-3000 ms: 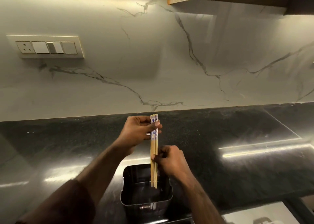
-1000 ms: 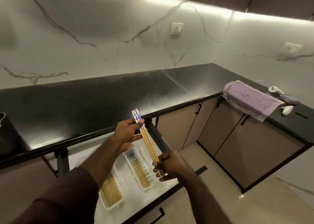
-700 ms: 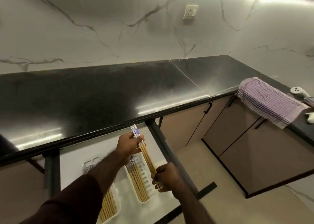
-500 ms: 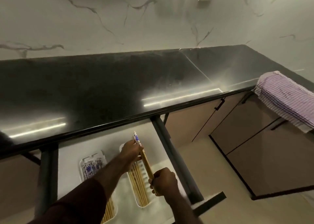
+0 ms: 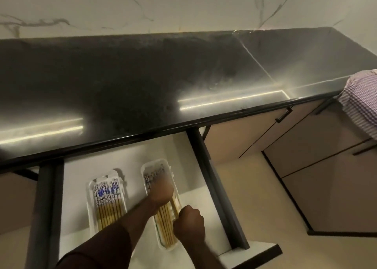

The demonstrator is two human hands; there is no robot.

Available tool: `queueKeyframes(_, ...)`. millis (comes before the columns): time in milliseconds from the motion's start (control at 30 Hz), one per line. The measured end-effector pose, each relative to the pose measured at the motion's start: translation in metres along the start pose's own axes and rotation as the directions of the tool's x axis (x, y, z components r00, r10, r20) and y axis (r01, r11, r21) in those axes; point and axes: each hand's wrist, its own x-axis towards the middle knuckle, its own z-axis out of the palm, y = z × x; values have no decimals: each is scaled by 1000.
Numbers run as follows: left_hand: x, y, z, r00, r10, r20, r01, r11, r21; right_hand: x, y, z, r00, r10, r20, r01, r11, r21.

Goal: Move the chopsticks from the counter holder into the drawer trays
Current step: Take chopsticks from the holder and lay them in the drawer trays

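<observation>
The drawer is pulled out under the dark table, and two white trays lie inside it; the left tray, off to the left of both hands, already has a full row of chopsticks lying flat, blue-patterned ends pointing away; nobody is touching that one, so it looks done.

The left hand is down over the right tray, knuckles up, resting on the far part of the chopsticks in it; it is blurry and its fingers are hidden under it, so I cannot tell if they are spread or pinching; the right hand sits just right of that tray's near half, curled into a fist, its fingers curled on the end of a stick at the tray's right edge, though the grip itself is hidden.

So this bundle looks as if it is just being laid into the right tray, on top of the sticks already there; the hands have not let go yet, and letting go is the next small step.

The holder is not in view, so I cannot tell if more chopsticks wait there; a striped cloth hangs far right of the hands.
</observation>
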Motion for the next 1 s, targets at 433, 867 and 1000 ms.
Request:
queueKeyframes(433,12,-15,19,984,47,173,-131,848,513,-1,-4,36,998,-66,0,65,994,-84)
queueKeyframes(867,26,-37,30,988,72,138,-149,701,697,2,6,50,995,-16,102,21,999,-47)
queueKeyframes(1000,25,-37,31,987,70,147,-153,697,701,2,10,50,994,-33,109,38,998,-41)
